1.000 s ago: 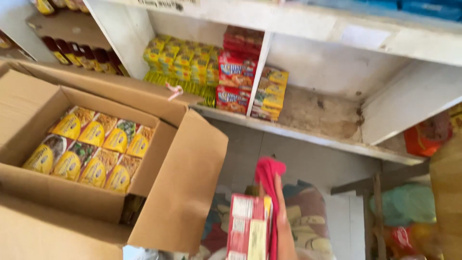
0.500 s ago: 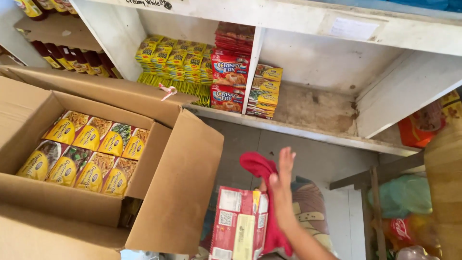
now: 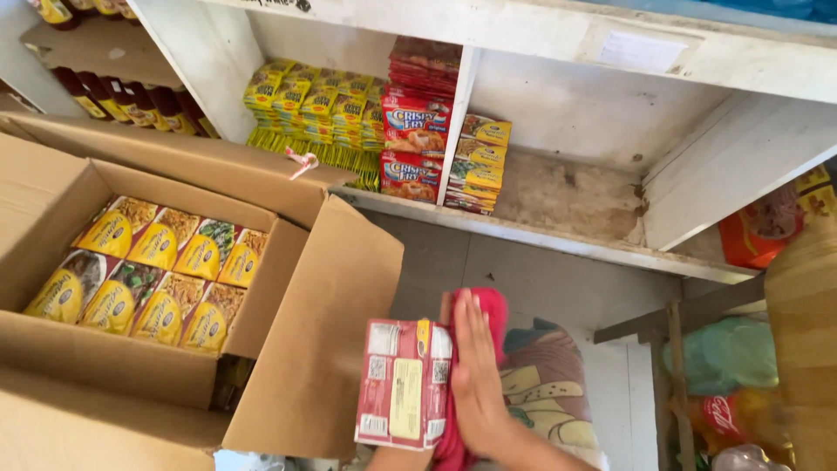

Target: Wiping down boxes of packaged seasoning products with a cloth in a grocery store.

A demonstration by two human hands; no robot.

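Eight yellow packets (image 3: 144,275) inside open cardboard box (image 3: 314,349); red packs (image 3: 403,384) against right hand (image 3: 475,384).

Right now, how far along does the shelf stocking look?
Done: yellow packets and red packets are stacked on the shelf. In hand: the right hand presses a stack of red packets with a pink cloth. Left: the cardboard box holds two rows of yellow pouches; the shelf's right side is bare.
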